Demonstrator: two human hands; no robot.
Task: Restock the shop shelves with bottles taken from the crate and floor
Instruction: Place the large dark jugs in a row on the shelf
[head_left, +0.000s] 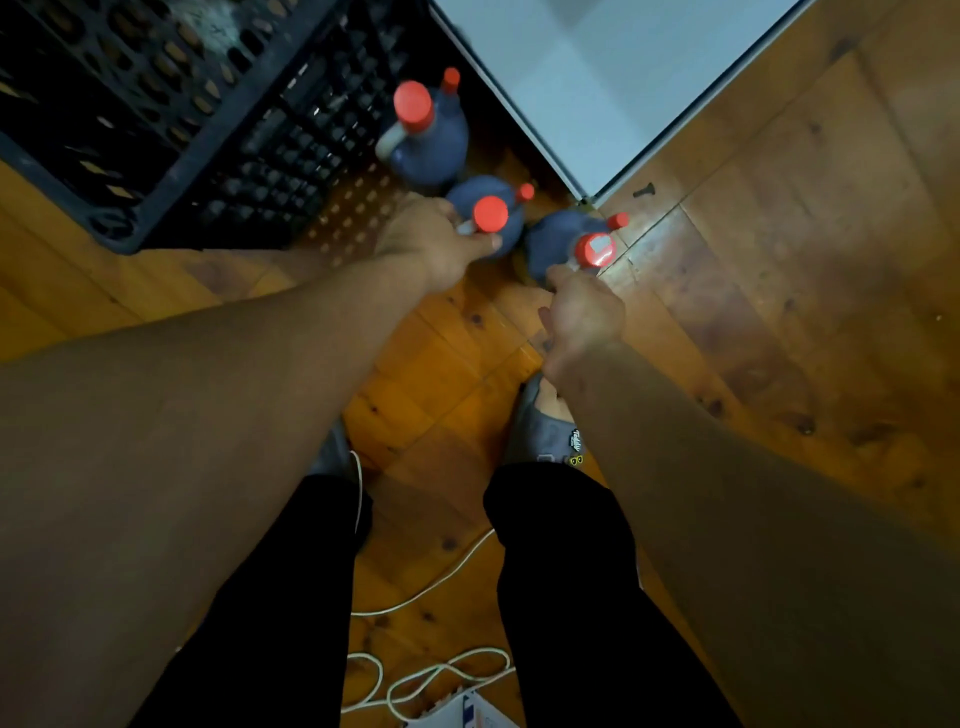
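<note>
Dim, warm light; glare on glossy orange-brown wooden floor (779, 260) upper right. Soft motion blur throughout; wide-angle bending at edges; foreground underexposed.

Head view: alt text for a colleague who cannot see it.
The left hand grips the middle blue, red-capped plastic jug and the right hand the rightmost jug, both on the wooden floor. A third jug stands beside the black plastic crate.
</note>
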